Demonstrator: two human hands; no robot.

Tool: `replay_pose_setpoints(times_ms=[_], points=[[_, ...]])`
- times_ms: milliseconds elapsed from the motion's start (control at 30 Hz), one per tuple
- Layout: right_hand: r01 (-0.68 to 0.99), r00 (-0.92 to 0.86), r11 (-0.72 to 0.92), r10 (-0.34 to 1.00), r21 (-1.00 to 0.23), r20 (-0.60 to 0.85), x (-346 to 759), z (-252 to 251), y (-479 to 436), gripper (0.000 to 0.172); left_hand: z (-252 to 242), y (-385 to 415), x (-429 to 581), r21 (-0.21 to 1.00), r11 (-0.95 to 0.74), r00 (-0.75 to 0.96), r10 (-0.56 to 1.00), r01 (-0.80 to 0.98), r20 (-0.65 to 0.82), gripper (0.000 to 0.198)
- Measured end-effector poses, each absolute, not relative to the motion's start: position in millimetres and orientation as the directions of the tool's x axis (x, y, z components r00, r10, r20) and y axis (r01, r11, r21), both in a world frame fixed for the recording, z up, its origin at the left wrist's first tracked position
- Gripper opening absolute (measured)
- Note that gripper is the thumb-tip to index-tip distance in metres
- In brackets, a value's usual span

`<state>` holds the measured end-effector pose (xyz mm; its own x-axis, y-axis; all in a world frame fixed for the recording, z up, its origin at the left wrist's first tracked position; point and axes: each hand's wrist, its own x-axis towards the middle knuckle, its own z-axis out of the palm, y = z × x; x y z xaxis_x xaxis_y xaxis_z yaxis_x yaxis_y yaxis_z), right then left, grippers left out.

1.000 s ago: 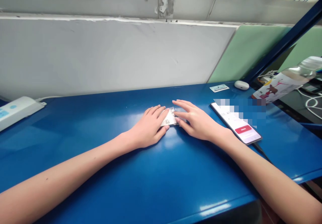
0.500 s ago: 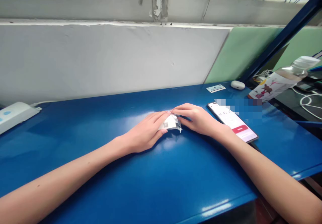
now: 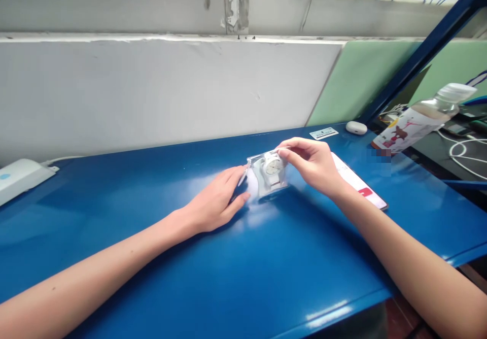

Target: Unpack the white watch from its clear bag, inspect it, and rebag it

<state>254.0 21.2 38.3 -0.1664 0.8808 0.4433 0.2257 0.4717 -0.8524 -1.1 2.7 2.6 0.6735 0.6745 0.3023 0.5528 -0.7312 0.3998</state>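
Observation:
A white wristwatch (image 3: 273,167) shows its round dial through a clear plastic bag (image 3: 261,191), which is tilted up off the blue tabletop. The upper right corner of the bag is pinched between the thumb and fingers of my right hand (image 3: 312,164). At the bag's left edge lies my left hand (image 3: 217,200), its fingers stretched out and its thumb apart. Its fingertips are up against the bag's edge; whether they press on it I cannot tell.
A phone (image 3: 375,197) lies partly behind my right wrist. Beyond it are a card (image 3: 323,133), a white earbud case (image 3: 356,128) and a tilted drink bottle (image 3: 414,123). A white power strip (image 3: 25,179) sits at the far left of the blue table (image 3: 213,283).
The bag has been lifted and turned over, so the watch dial now shows instead of a white label. My right hand has risen with its corner; my left hand's fingers have spread.

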Motion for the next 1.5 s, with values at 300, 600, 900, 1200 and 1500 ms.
replay_pose_setpoints(times_ms=[300, 600, 900, 1200, 1500], points=[[0.127, -0.180, 0.201, 0.968, -0.971, 0.176, 247, 28, 26, 0.023, -4, 2, -1, 0.423, -0.657, 0.548, 0.754, 0.624, 0.363, 0.086], [0.202, -0.291, 0.158, 0.952, -0.966, 0.095, 242, 17, 25, 0.015, -1, 0, -1, 0.382, -0.707, 0.620, 0.706, 0.594, 0.342, 0.089], [0.149, -0.247, 0.136, 0.964, -0.980, 0.096, 242, 22, 25, 0.019, -5, 6, -2, 0.439, -0.702, 0.429, 0.700, 0.561, 0.571, 0.023], [0.242, -0.162, 0.123, 0.983, -0.962, 0.085, 243, 15, 25, 0.021, -4, 4, 0, 0.393, -0.723, 0.346, 0.643, 0.568, 0.683, 0.024], [0.318, -0.233, 0.109, 0.972, -0.942, 0.034, 236, 9, 20, 0.018, -5, 2, 0, 0.193, -0.799, 0.462, 0.505, 0.570, 0.729, 0.013]])
